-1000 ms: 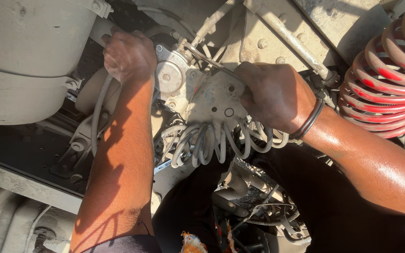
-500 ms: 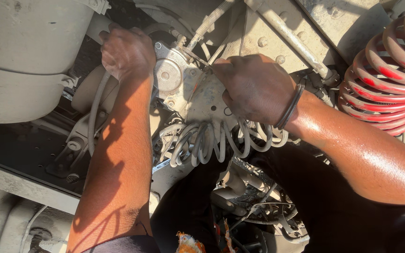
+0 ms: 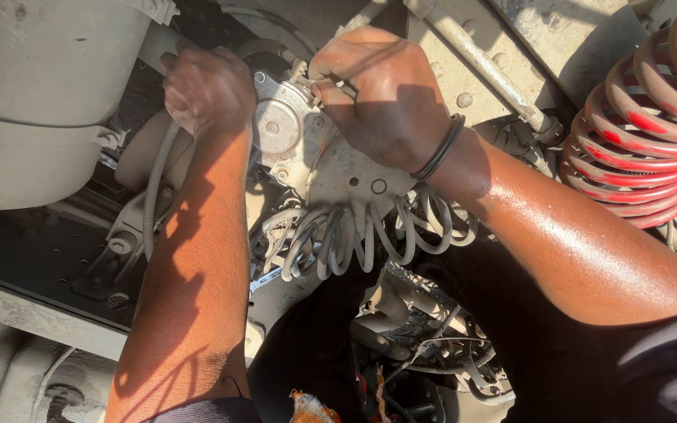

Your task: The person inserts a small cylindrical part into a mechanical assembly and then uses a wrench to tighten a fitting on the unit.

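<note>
My left hand (image 3: 207,88) is closed around a part at the left side of a dusty grey metal valve body (image 3: 280,125); what it grips is hidden under the fingers. My right hand (image 3: 378,94), with a black band (image 3: 440,149) on the wrist, is fisted on a thin metal tool (image 3: 313,78) at the top right of the valve. A flat grey bracket plate (image 3: 354,176) sits just below this hand. A pale grey coiled hose (image 3: 354,235) hangs under the plate.
A large grey tank (image 3: 33,102) fills the upper left. A corrugated grey hose (image 3: 153,196) runs down beside my left forearm. Red coiled hoses (image 3: 644,133) hang at the right. A dusty frame rail (image 3: 479,55) crosses the top. Dark machinery (image 3: 425,345) lies below.
My right hand has moved left and up with the thin tool, from over the bracket plate to the valve's top. My left hand has stayed at the valve's left side.
</note>
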